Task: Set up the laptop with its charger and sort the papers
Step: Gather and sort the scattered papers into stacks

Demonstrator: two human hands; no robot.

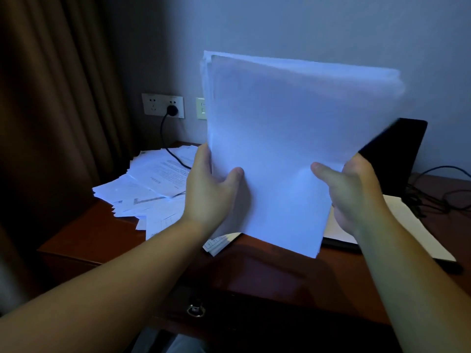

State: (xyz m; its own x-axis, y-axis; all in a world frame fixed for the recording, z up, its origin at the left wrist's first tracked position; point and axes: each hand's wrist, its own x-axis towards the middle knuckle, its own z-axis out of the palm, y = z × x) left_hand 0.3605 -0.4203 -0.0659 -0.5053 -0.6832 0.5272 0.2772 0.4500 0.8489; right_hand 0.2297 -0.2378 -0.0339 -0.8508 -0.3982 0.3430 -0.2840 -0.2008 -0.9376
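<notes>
While both hands, left (211,184) and right (354,192), grip it, the paper stack (293,138) stands upright above the desk (107,233).

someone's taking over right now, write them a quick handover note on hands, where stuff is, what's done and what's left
Left hand and right hand both grip the paper stack, held upright above the desk.
Loose papers lie spread at the desk's left.
Laptop is open behind the stack; a black plug sits in the wall socket.
Left: square the stack, sort the loose sheets, check the charger reaches the laptop.
</notes>
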